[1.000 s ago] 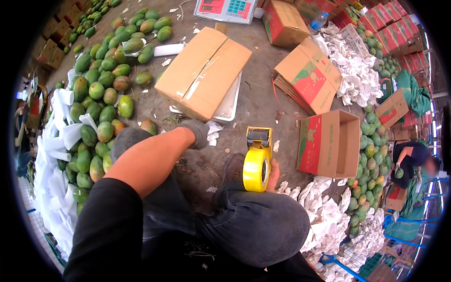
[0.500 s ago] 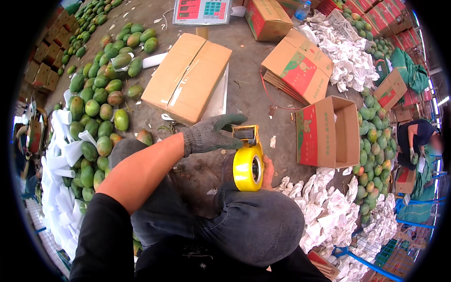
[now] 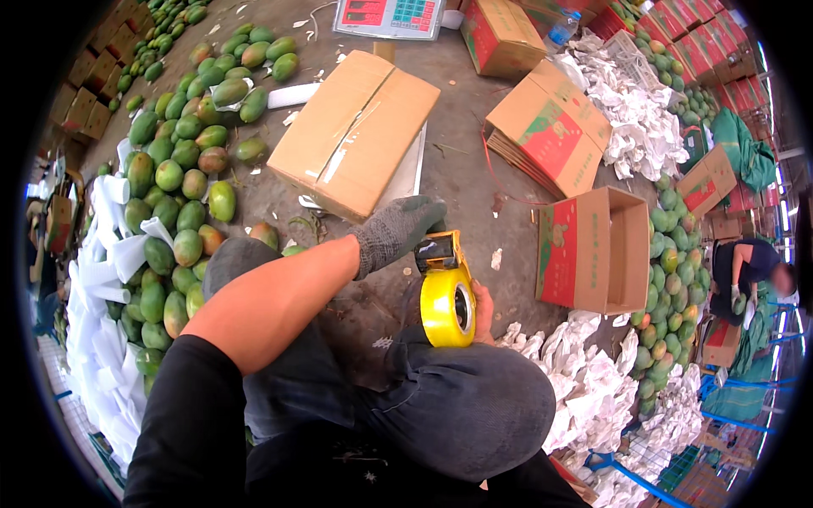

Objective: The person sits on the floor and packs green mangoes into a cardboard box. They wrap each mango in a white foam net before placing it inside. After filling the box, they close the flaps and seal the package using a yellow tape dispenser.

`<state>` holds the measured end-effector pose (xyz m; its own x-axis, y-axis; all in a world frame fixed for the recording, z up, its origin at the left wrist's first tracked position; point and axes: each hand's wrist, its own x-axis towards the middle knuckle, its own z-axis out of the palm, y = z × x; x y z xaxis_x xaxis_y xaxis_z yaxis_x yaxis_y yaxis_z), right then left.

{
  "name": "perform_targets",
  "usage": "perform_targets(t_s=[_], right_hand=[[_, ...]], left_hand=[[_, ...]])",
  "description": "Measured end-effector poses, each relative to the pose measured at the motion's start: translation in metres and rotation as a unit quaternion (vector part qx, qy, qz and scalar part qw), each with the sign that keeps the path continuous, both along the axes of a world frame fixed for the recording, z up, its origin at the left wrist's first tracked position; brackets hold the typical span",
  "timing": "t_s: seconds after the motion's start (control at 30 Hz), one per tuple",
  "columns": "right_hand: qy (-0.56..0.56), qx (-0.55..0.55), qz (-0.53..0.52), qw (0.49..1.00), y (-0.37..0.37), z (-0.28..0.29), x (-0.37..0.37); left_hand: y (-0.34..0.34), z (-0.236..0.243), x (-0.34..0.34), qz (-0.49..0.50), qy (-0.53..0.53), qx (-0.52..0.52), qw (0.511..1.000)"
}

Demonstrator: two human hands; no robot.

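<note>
A tape dispenser with a large roll of yellow packing tape [image 3: 446,308] is held over my knee. My bare right hand [image 3: 483,311] grips it from behind, mostly hidden by the roll. Just left of the dispenser's head, my gloved left hand [image 3: 398,235] is open, its fingers stretched out and holding nothing. Beyond that hand, a closed cardboard box [image 3: 356,127] sits on a scale platform [image 3: 412,161], with a strip of tape along its top seam.
Mangoes [image 3: 174,178] and white foam sleeves [image 3: 97,305] lie at left. At right stand an open box [image 3: 584,250], flattened cartons [image 3: 550,127], crumpled paper [image 3: 576,381] and more mangoes [image 3: 669,288]. The scale's display [image 3: 389,15] is at the far edge. Another person [image 3: 745,267] works far right.
My left hand has turned and shifted slightly up, its thumb no longer spread out from the fingers. The tape dispenser stays in my right hand. The view has shifted a little.
</note>
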<state>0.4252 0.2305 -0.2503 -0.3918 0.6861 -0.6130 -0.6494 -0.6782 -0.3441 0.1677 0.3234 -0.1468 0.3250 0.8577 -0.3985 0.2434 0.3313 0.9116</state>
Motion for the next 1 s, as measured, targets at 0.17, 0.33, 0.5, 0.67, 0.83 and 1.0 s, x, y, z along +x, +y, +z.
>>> perform_targets(t_s=[0.17, 0.33, 0.5, 0.67, 0.83, 1.0], right_hand=[[-0.01, -0.002, -0.006, 1.0, -0.001, 0.002, 0.007], [0.008, 0.008, -0.003, 1.0, -0.004, 0.002, 0.008], [0.044, 0.045, -0.032, 0.997, -0.002, -0.003, 0.014], [-0.017, 0.047, -0.154, 0.987, 0.024, 0.01, 0.016], [-0.057, 0.176, -0.122, 0.975, 0.082, 0.012, 0.02], [-0.333, 0.283, -0.051, 0.898, 0.194, 0.048, 0.006]], left_hand=[[-0.008, 0.014, 0.01, 0.159, -0.125, -0.084, 0.976], [-0.01, 0.013, 0.003, 0.165, -0.133, -0.089, 0.973], [-0.03, 0.02, -0.006, 0.089, 0.099, 0.04, 0.99], [-0.021, 0.04, -0.04, 0.274, 0.337, 0.423, 0.795], [0.017, -0.008, -0.112, 0.61, 0.293, 0.18, 0.714], [0.019, -0.053, -0.184, 0.673, 0.375, 0.15, 0.62]])
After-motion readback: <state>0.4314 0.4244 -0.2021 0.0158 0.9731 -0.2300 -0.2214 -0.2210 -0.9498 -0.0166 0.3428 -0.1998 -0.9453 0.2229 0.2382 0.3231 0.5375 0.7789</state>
